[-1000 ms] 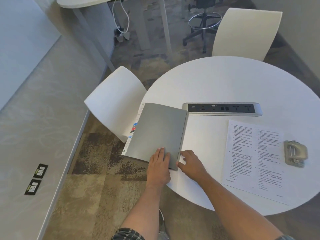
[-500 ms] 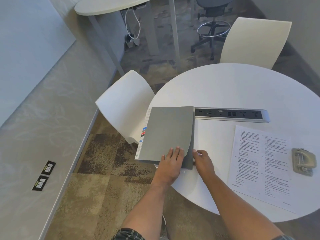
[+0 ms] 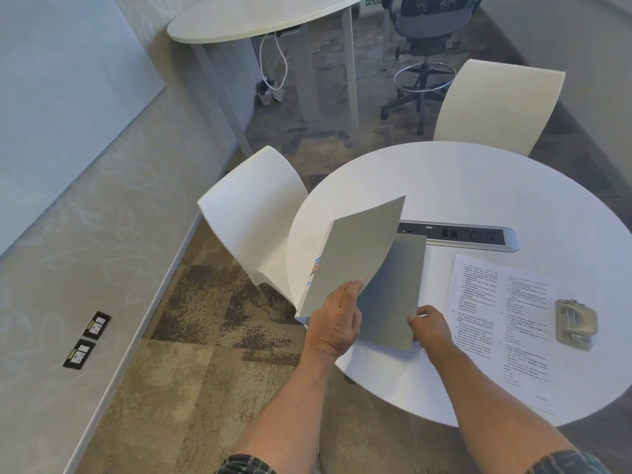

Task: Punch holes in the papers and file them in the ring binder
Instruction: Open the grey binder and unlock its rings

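A thin grey ring binder (image 3: 393, 289) lies at the left edge of the round white table (image 3: 478, 186). Its front cover (image 3: 355, 254) is lifted and bent upward, pinched at the near corner by my left hand (image 3: 337, 319). My right hand (image 3: 429, 325) holds the near right corner of the lower grey leaf against the table. Coloured index tabs show along the binder's left side. A printed sheet of paper (image 3: 502, 323) lies flat to the right, with a beige hole punch (image 3: 576, 325) resting on its far right part. The binder's rings are hidden.
A silver power socket strip (image 3: 478, 236) is set in the table behind the binder. A white chair (image 3: 253, 220) stands left of the table, another (image 3: 496, 104) behind it. A second table and a black swivel chair stand further back on the carpet.
My left hand has gone from lying flat on the closed binder to lifting its cover, which now curves up. My right hand moved to the lower leaf's corner. The camera view shifted downward.
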The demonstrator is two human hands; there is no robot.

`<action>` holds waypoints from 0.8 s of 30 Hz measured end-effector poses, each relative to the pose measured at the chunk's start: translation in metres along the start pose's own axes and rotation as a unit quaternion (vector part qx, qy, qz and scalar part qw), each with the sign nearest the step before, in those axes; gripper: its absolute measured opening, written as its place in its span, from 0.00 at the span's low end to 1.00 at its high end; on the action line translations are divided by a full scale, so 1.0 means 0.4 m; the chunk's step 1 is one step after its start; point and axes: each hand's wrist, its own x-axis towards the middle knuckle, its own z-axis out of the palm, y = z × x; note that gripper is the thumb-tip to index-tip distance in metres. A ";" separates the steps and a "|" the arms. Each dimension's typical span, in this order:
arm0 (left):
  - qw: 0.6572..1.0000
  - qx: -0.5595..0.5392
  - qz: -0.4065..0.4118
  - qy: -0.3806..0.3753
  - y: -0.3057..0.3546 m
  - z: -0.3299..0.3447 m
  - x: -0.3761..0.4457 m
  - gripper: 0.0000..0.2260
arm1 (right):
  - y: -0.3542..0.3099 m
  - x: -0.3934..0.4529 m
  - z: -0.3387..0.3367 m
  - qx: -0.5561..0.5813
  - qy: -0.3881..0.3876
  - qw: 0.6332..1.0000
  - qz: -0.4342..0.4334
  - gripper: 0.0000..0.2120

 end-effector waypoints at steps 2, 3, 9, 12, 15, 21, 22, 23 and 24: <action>0.997 -0.014 -0.056 0.048 0.015 -0.020 0.019 0.17 | 0.007 -0.004 -0.032 -0.005 0.009 1.000 -0.001 0.06; 0.993 -0.017 -0.089 0.075 0.019 -0.029 0.028 0.16 | 0.011 -0.005 -0.047 -0.010 0.013 1.000 -0.001 0.05; 0.932 -0.049 -0.271 0.236 -0.005 -0.076 0.062 0.14 | 0.034 -0.019 -0.120 -0.052 0.012 0.999 0.006 0.06; 0.912 -0.046 -0.313 0.263 -0.040 -0.087 0.048 0.13 | 0.059 -0.024 -0.141 -0.079 0.032 0.996 0.023 0.05; 0.879 -0.058 -0.384 0.277 -0.075 -0.099 0.038 0.16 | 0.077 -0.035 -0.166 -0.114 0.040 0.992 0.035 0.05; 0.800 -0.105 -0.513 0.293 -0.125 -0.127 -0.012 0.26 | 0.106 -0.053 -0.226 -0.178 0.050 0.982 0.046 0.09; 0.785 -0.107 -0.541 0.281 -0.141 -0.127 -0.026 0.29 | 0.109 -0.058 -0.234 -0.188 0.049 0.980 0.048 0.09; 0.771 -0.102 -0.570 0.266 -0.153 -0.125 -0.036 0.33 | 0.112 -0.061 -0.240 -0.196 0.048 0.978 0.052 0.09; 0.764 -0.090 -0.588 0.250 -0.164 -0.120 -0.048 0.37 | 0.114 -0.065 -0.245 -0.201 0.048 0.977 0.054 0.10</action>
